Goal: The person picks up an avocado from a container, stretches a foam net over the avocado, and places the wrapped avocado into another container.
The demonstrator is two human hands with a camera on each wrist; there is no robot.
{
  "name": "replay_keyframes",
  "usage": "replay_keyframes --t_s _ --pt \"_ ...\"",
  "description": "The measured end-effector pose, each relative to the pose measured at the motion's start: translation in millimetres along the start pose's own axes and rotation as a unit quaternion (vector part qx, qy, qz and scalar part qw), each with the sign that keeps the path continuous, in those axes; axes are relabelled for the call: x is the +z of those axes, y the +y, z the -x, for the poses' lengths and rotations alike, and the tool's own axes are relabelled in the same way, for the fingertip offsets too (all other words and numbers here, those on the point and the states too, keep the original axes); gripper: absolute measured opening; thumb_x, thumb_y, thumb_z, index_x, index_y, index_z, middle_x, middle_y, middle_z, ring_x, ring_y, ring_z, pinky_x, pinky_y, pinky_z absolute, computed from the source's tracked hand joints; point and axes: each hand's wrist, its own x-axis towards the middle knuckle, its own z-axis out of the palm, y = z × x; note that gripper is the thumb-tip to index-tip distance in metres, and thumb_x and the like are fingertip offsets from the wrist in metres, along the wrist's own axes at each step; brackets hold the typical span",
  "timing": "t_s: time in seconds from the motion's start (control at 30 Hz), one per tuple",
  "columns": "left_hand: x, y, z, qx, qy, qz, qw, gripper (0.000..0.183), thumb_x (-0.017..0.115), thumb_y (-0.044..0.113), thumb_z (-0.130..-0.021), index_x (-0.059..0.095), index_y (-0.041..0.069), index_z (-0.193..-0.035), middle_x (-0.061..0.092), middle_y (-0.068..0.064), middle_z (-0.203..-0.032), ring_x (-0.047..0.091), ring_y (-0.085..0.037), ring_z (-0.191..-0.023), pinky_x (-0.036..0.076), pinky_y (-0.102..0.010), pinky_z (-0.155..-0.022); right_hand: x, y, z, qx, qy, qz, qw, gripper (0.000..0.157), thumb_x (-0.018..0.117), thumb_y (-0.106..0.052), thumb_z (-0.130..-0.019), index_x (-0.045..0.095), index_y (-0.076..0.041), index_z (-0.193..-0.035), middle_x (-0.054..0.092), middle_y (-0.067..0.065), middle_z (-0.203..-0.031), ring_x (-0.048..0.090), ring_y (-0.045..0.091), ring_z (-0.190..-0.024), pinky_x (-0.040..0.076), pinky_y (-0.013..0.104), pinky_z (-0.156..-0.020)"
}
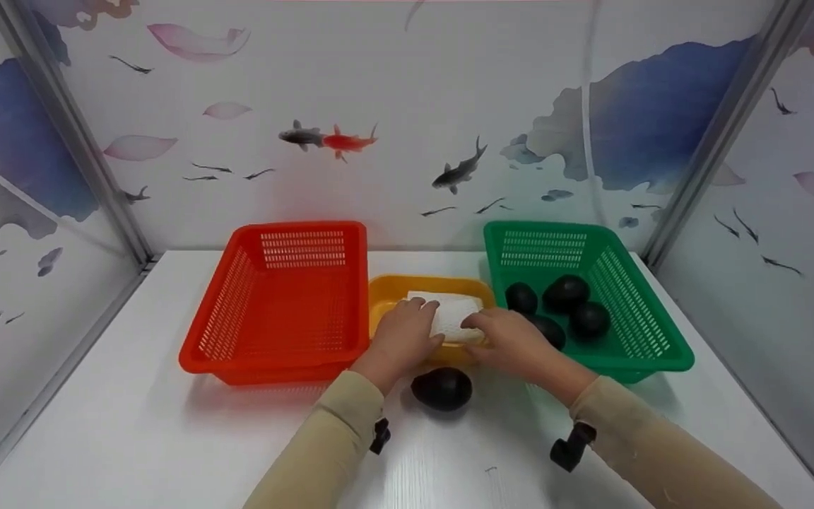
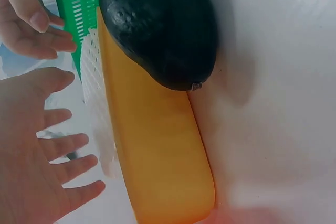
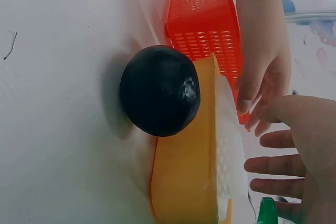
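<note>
A folded white textured towel, cloth or paper, lies in a small yellow tray. Over its left side is my left hand, fingers apart and relaxed in the left wrist view. My right hand is at the towel's right side, its fingers likewise loosely spread in the right wrist view. Neither hand grips anything; whether fingertips touch the towel I cannot tell. In front of the tray, on the white table, lies a dark avocado, its stem end showing in the left wrist view.
To the left stands a red perforated basket with a bare floor. A green basket on the right holds several dark avocados. Patterned panels close off the back and both sides of the table.
</note>
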Motion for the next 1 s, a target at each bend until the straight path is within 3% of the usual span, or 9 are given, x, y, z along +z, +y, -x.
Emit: replay_keyframes --t_s 0.37,0.67,1.0 --pt "13.6 -12.4 -5.6 -0.023 0.002 0.040 0.9989 0.061 0.071 0.037 -0.089 0.050 0.011 -0.140 0.053 -0.010 -0.132 0.050 -0.027 -0.116 0.042 -0.043 -0.103 4.5 -1.8 -0.8 0.001 -0.008 -0.018 1.000 0.032 0.067 -0.033 -0.092 0.067 -0.013 -0.117 0.066 0.004 -0.110 0.057 0.021 -0.097 0.049 0.041 -0.092" --pt "9.4 -11.5 -13.8 -0.037 0.016 0.052 0.9978 0.056 0.072 0.026 -0.090 0.051 0.011 -0.140 0.057 -0.012 -0.128 0.054 -0.029 -0.113 0.043 -0.044 -0.102 -4.2 -2.8 -3.5 0.036 -0.029 -0.022 0.999 0.036 0.067 -0.036 -0.092 0.065 -0.016 -0.121 0.065 0.003 -0.117 0.057 0.021 -0.102 0.048 0.042 -0.096" --pt "1.8 -7.3 -18.4 -0.042 0.044 0.056 0.9966 0.044 0.069 0.018 -0.092 0.057 0.016 -0.134 0.063 -0.007 -0.115 0.058 -0.024 -0.097 0.049 -0.041 -0.094 -13.5 2.0 -6.1 0.034 -0.028 -0.029 0.999 0.037 0.066 -0.034 -0.093 0.064 -0.014 -0.124 0.065 0.005 -0.118 0.057 0.022 -0.100 0.050 0.043 -0.092"
